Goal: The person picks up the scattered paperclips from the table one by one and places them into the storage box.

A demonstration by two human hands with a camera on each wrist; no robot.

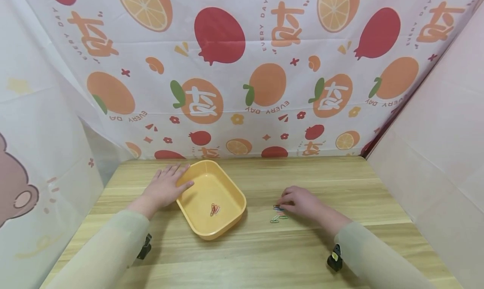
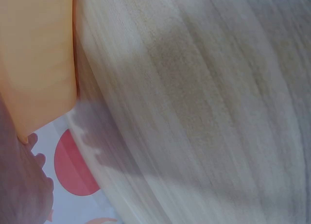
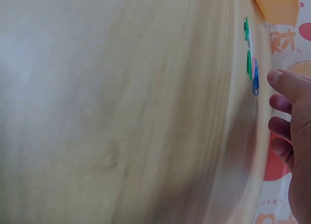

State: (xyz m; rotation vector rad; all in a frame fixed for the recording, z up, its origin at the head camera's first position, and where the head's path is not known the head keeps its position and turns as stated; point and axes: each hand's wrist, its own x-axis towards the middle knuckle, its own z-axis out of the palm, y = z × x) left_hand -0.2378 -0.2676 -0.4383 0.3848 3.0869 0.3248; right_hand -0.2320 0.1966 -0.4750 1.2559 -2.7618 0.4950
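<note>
My left hand (image 1: 165,187) rests on the left rim of a yellow tray (image 1: 227,177), fingers spread along its outer side and thumb reaching over the edge. Inside the tray lie several red and pink paper clips (image 1: 213,209). To the right of it, my right hand (image 1: 302,203) is low over the table, fingertips right at a small group of paper clips. Blue paper clips (image 3: 256,83) are nearest the thumb. Green paper clips (image 1: 274,222) lie closer to me, with a pink one among them. The fingers of the right hand are loosely bent, with no clip visible between them.
The wood-grain table (image 1: 264,255) runs back to a fruit-printed cloth (image 1: 234,91). Pale cloth walls (image 1: 435,154) stand on both sides. A black wrist camera (image 1: 335,258) sits at the right sleeve, another camera (image 1: 145,248) at the left.
</note>
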